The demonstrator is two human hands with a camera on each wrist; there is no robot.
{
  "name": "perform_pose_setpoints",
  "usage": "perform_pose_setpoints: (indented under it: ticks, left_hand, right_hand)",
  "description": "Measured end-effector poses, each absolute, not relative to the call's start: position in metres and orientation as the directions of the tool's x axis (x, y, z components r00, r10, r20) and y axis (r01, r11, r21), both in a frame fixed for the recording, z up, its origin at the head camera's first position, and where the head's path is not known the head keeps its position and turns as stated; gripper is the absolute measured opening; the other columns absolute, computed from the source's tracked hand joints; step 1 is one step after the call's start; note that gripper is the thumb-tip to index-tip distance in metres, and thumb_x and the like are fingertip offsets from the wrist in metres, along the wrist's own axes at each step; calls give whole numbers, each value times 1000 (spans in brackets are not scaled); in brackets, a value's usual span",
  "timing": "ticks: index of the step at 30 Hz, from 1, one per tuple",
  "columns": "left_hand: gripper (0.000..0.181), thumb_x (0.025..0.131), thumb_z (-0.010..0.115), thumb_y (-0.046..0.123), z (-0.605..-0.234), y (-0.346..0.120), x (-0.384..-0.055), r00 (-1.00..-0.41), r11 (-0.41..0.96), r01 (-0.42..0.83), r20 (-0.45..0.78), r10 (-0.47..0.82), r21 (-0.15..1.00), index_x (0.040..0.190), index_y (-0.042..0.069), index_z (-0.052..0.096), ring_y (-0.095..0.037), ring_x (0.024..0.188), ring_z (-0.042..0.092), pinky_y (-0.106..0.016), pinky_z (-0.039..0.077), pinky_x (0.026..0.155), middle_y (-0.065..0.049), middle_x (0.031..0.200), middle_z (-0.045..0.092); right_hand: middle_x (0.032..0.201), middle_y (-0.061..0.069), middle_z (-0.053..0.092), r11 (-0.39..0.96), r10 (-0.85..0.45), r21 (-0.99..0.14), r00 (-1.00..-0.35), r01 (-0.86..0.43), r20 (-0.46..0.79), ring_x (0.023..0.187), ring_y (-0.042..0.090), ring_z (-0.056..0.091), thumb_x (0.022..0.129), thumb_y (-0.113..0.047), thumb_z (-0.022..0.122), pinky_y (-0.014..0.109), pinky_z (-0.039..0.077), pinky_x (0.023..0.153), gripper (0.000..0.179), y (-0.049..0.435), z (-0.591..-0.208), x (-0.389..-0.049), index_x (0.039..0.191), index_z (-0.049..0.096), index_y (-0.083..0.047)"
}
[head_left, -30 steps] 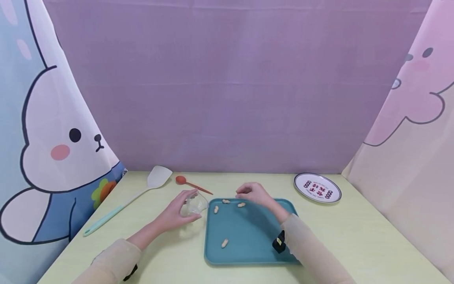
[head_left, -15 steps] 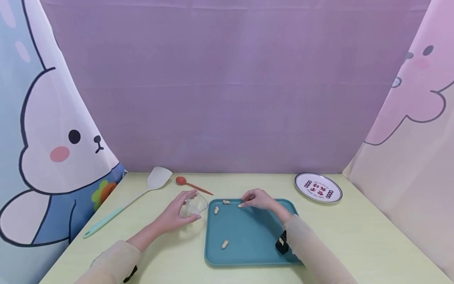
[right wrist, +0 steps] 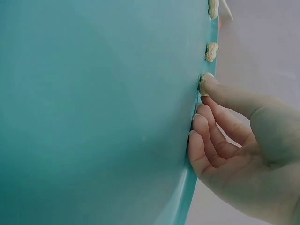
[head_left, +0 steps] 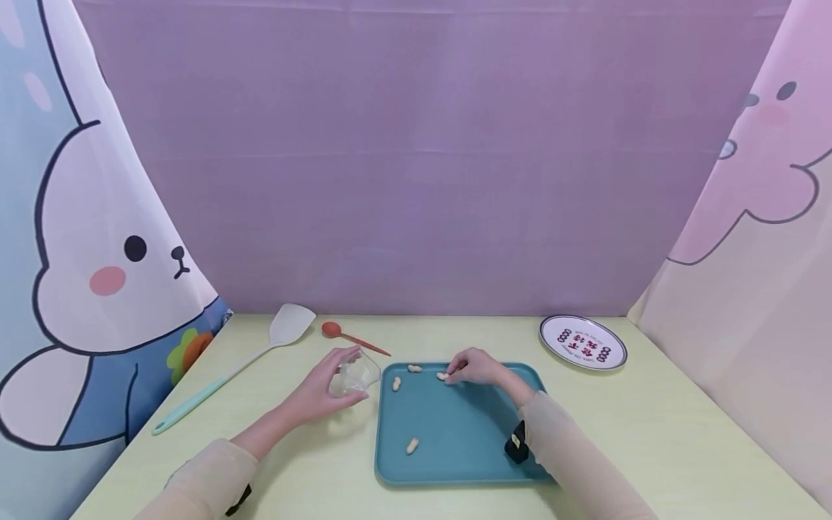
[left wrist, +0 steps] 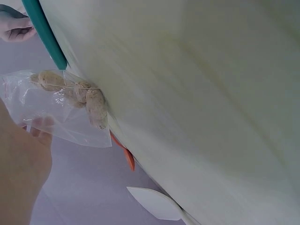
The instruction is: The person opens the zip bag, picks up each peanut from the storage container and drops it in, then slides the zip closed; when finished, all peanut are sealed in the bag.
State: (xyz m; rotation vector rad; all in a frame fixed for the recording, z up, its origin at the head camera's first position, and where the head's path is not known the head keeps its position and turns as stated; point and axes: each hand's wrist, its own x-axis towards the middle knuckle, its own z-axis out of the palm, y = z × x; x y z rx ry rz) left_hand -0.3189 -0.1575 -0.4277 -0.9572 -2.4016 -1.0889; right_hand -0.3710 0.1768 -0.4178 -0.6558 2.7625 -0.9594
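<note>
Head: tray (head_left: 448, 451) on worktop (head_left: 318, 469). L hand (head_left: 325, 388) just left of tray, thumb & fingers part-open round clear bag (head_left: 359, 373). R hand (head_left: 477, 365) over tray's far side, pinching peanut (head_left: 442, 376). 3 loose peanuts (head_left: 412, 446) in tray: 2 nr far-left corner, 1 nr near-left. Spoon (head_left: 331, 330) just off far-left corner, spatula (head_left: 291, 326) further left; plate (head_left: 583, 344) off far-right.

L wrist: bag w/ several bagged peanuts (left wrist: 96, 108), nr tray rim.

R wrist: thumb & finger on peanut by tray's far rim, other fingers bent.

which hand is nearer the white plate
Right. The right hand, pinching a peanut on the tray, is to the left of the white plate. The left hand, holding a clear bag, is farther left, past the tray's left edge.
</note>
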Motion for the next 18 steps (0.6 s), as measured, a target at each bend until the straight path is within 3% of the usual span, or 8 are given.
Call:
perform_pose_setpoints:
  ticks: [10,18]
  left_hand:
    - [77,76,78,29,-429,-158,-319,-717,471,697,540,442,540,137,1,41,-25,118,52,-40,50,93,-8,126,54]
    - [77,76,78,31,-428,-159,-319,-724,473,690,531,440,548,139,7,40,-25,120,52,-40,50,94,-8,127,53]
  right_hand:
    - [86,2,66,697,-449,-630,-894,-342,-12,72,10,54,86,-17,68,26,46,63,13,177,-416,-369,93,69,-6]
    - [82,3,67,637,-477,-692,-879,-340,-7,70,15,59,86,-15,67,31,51,62,14,179,-411,-367,95,68,-4]
